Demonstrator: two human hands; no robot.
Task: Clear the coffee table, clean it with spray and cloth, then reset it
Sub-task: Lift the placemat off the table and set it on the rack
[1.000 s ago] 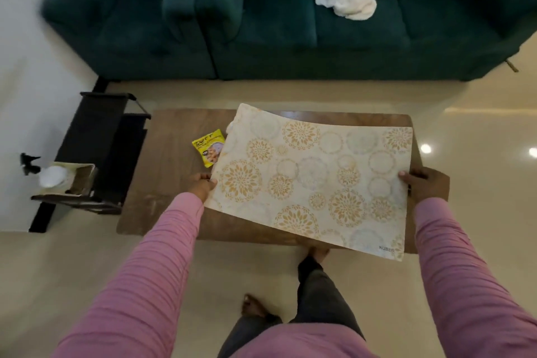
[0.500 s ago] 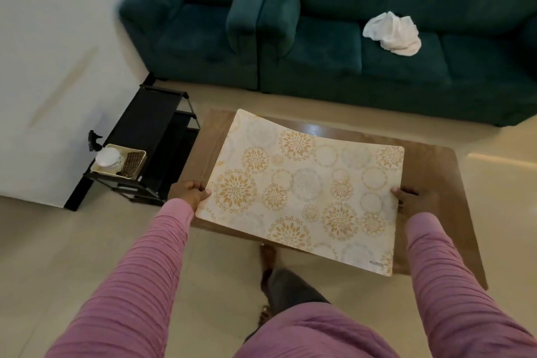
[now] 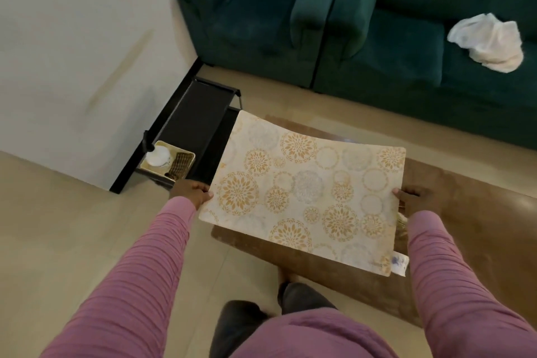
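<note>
Mat: you hold the cream rectangular placemat with gold floral rings point(image 3: 305, 197) over the brown wooden surface point(image 3: 470, 212).
Hands: your left hand point(image 3: 191, 193) grips its left edge and your right hand point(image 3: 412, 200) its right edge.
Cloth: the crumpled white cloth point(image 3: 488, 42) lies on the dark green sofa point(image 3: 377, 46).

coffee table point(image 3: 479, 227) partly hidden under placemat point(image 3: 305, 197), sofa point(image 3: 377, 61) cut off above
</note>
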